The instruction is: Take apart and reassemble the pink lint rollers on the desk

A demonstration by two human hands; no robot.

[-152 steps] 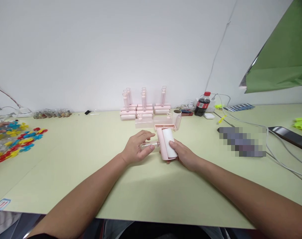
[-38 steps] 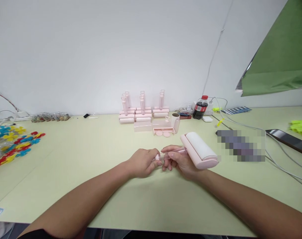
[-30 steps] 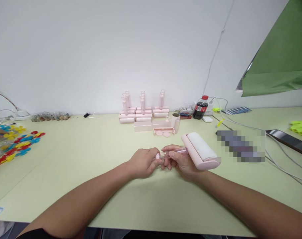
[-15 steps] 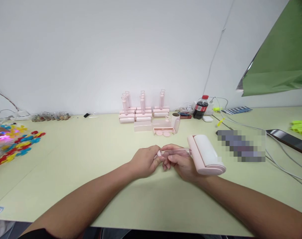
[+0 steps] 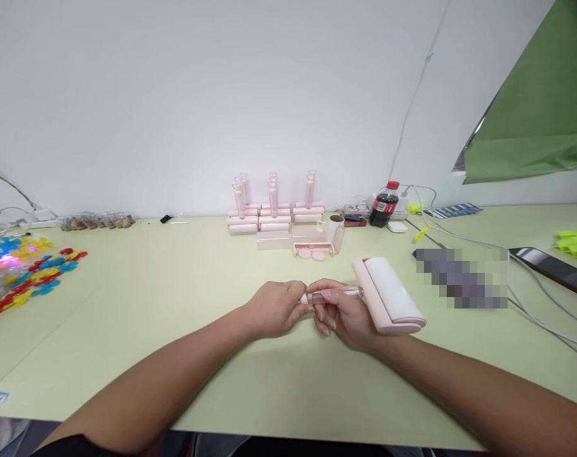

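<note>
A pink lint roller with a white roll (image 5: 395, 292) is held level above the table. My right hand (image 5: 350, 317) is closed round its clear pink handle (image 5: 336, 294), with the roller head to the right. At the handle's left end, my left hand (image 5: 278, 309) pinches the pale end piece, which its fingers partly cover. Beyond the hands, several assembled rollers (image 5: 273, 219) stand with their handles upright. In front of them lie a clear pink cover (image 5: 273, 240), an open pink frame with round end pieces (image 5: 313, 249) and a cardboard-cored roll (image 5: 336, 230).
A cola bottle (image 5: 384, 204), white cables and a blurred dark object (image 5: 459, 279) are on the right, with a phone (image 5: 555, 270) beyond. Colourful flower-shaped pieces (image 5: 45, 274) lie at the left. Bagged items (image 5: 98, 220) sit along the wall.
The roller and its handle have tilted slightly, and the head has shifted a little left. My right hand's fingers have moved on the handle. Another person's hand at the far left has gone from view.
</note>
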